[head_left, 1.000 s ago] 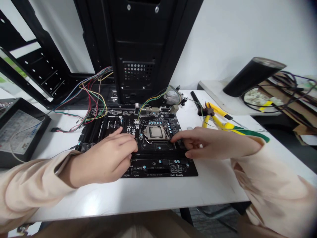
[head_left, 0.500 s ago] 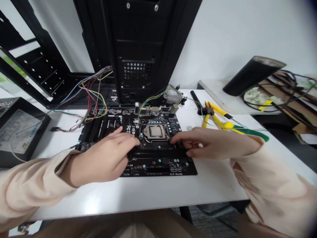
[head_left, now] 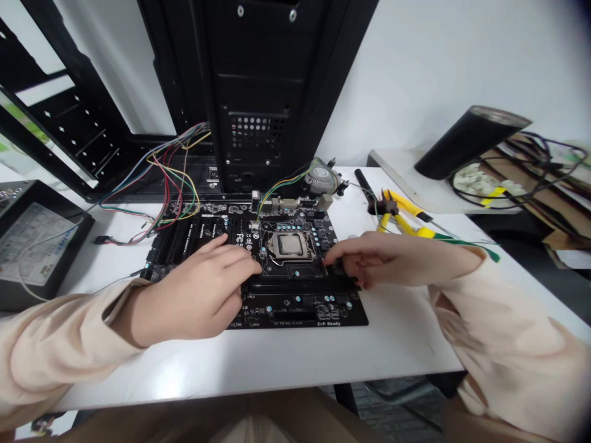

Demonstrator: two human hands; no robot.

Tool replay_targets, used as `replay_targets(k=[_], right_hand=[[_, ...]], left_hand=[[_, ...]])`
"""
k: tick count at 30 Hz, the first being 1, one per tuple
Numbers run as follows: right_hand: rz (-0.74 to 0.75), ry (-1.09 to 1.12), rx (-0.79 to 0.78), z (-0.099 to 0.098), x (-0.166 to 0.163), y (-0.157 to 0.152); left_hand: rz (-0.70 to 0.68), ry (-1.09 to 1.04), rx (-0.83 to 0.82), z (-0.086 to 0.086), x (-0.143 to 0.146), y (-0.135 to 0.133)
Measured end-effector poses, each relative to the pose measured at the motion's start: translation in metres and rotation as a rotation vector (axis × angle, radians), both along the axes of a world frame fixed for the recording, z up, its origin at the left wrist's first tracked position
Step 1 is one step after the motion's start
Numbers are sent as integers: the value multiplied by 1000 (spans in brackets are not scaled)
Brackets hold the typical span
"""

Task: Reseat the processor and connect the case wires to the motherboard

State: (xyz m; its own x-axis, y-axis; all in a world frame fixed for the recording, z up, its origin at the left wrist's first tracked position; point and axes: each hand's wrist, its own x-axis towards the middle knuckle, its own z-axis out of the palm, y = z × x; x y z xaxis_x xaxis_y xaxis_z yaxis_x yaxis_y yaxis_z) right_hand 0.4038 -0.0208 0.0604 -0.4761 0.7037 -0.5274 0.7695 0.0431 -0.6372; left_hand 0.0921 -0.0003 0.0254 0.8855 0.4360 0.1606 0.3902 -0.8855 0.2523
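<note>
A black motherboard (head_left: 295, 301) lies flat on the white table (head_left: 277, 363), with a metal CPU socket (head_left: 290, 245) at its middle. My left hand (head_left: 198, 295) rests on the board's left part, fingers curled, fingertips pressing just left of the socket. My right hand (head_left: 392, 261) lies on the board's right edge, its fingers curled and pinched together near a black part at the right of the socket. What the fingers hold, if anything, is hidden.
A black computer case (head_left: 258, 92) stands behind the board, coloured wires (head_left: 170, 178) trailing from it. A small cooler fan (head_left: 321, 178) lies at the back. Yellow-handled pliers (head_left: 406, 218) lie to the right, a power supply (head_left: 32, 240) at the left, tangled cables (head_left: 521, 178) far right.
My right hand's fingers have curled in from a stretched pose and the hand has drawn slightly right. My left hand's fingertips shifted a little toward the socket.
</note>
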Motion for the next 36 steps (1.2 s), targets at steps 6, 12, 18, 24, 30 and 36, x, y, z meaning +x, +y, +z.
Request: replay_targets(k=[6,12,18,24,30,36], right_hand=[[51,-42,52,-1,4,0],[58,-80,67,1,1,-1],[25,-72,66,-2,-1,-1],[9,-55,59,-4,2,-2],[29,-56,104,-5,2,-1],[-8,-63,95,-5,2,-2]], left_hand=[[-8,5,4,0,1,0],[-1,3,-9,0,1,0],[-4,12,-28,0,0,0],[0,-1,-11,-3,-1,1],[-15,-20,-2,-2,-1,1],[-23,-23,-4,-1,0,2]])
